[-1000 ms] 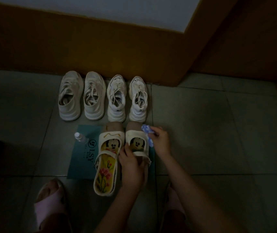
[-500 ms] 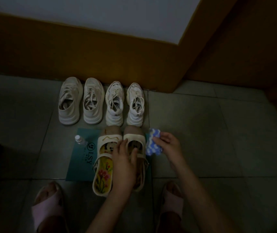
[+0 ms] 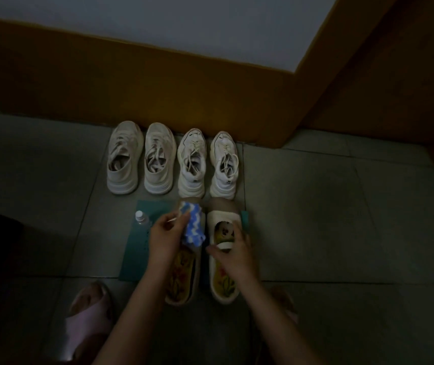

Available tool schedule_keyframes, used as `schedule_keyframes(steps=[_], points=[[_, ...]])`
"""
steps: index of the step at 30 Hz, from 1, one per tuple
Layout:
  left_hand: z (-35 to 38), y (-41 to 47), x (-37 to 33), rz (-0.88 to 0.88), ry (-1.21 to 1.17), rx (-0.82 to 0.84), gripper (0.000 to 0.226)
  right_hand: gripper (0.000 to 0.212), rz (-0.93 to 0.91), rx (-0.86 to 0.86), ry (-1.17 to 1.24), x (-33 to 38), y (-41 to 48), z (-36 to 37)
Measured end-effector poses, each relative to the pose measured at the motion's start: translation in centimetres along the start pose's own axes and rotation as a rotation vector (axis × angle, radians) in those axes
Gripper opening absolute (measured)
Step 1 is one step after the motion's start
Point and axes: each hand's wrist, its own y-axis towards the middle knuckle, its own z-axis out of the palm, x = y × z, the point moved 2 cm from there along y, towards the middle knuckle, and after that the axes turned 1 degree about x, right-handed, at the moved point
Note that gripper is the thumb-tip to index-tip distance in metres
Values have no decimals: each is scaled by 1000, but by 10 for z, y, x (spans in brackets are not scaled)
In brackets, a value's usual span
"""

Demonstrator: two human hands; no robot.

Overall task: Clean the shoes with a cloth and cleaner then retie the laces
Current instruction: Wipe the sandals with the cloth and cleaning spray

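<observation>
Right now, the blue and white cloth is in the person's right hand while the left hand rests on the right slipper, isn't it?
Not quite: the head view shows the hands swapped. The cloth is in the left hand, and the right hand rests on the right slipper.

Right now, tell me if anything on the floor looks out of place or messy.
Nothing stands out. Four white sneakers stand in a neat row by the wall, though their laces look loose. The two sandals lie side by side on the green mat, and the small bottle stands upright with no spill.

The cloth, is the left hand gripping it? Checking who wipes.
Touching: head view shows the left hand with fingers pinching the blue-and-white cloth.
</observation>
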Motion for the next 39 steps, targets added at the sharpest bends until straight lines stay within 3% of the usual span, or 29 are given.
schedule_keyframes(steps=[4,7,13,19,24,32,39], points=[[-5,11,1,57,88,-21,33,100,1,-132,-178,4,-1,13],[2,16,-3,110,166,7,22,92,-5,-158,-167,0,5,12],[43,42,-21,370,470,94,23,86,-88,-104,202,-24,10,-1],[90,73,-22,583,933,289,26,78,-140,-72,345,-26,9,-5],[82,55,1,641,813,222,17,72,-145,-53,410,-31,13,-10],[68,15,27,533,665,39,19,61,-178,-29,527,-29,8,-15],[62,-11,49,281,427,130,16,71,-147,78,588,-38,9,-24]])
